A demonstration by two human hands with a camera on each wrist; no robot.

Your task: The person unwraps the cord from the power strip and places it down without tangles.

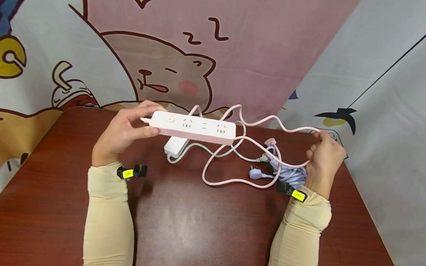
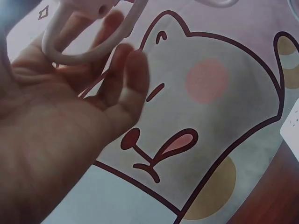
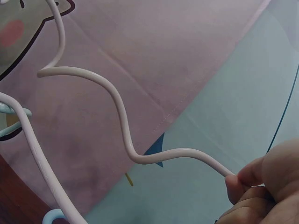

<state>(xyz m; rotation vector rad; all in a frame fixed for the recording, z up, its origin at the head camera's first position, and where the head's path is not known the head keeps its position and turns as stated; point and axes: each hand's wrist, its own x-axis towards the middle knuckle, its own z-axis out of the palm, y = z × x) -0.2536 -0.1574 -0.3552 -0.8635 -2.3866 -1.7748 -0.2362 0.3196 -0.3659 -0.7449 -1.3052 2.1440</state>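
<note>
My left hand grips one end of a pink-and-white power strip, thumb on the near side and fingers behind. The strip is held up above the table, its sockets toward me. In the left wrist view, a loop of its cord curves past the fingers. On the right, my right hand pinches the pink cord between thumb and curled fingers. From there the cord runs back in waves behind the strip, while another length hangs in a wide loop. Its pink plug shows near the bundled cord.
A smaller white power strip lies on the brown table behind the held one, its white cord trailing right. Near my right wrist is a bundled pale-blue cord with a plug. A cartoon-printed curtain hangs behind the table.
</note>
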